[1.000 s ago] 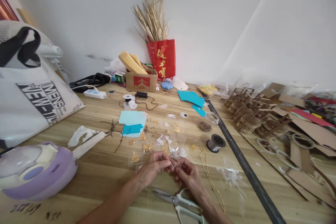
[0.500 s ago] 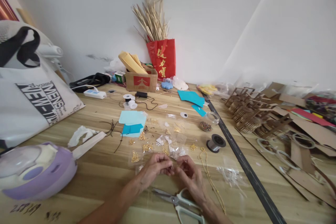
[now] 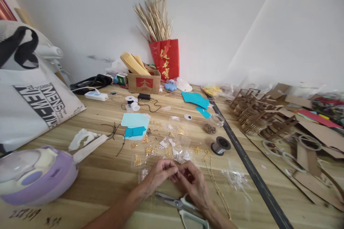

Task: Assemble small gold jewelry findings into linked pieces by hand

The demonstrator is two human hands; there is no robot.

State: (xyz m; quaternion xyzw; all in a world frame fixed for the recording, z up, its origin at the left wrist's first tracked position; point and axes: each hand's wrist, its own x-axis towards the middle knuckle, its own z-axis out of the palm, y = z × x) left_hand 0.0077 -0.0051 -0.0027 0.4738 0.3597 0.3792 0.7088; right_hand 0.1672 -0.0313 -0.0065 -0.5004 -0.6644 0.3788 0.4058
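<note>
My left hand (image 3: 162,171) and my right hand (image 3: 192,179) meet fingertip to fingertip above the table. Both are closed in a pinch around something too small to make out. Under my right wrist lie open-bladed scissors (image 3: 177,204) with pale handles. Just beyond the fingers are clear bags of silvery beads (image 3: 182,155) and small piles of gold beads (image 3: 151,150). A bag of pearly white beads (image 3: 144,174) sits beside my left hand. To the right of my right hand a gold chain (image 3: 215,182) trails toward the front edge.
A wire spool (image 3: 220,146) and a dish of dark beads (image 3: 210,128) stand to the right. Light blue card sheets (image 3: 134,120) lie left of centre. A purple-and-white appliance (image 3: 40,175) is at the left, wooden basket-like frames (image 3: 258,114) at the right, and a red bag (image 3: 172,59) against the wall.
My hands have drawn closer together, the left fingers now overlapping the right fingertips. More of the pearly bead bag shows beside my left hand. The view has shifted slightly.
</note>
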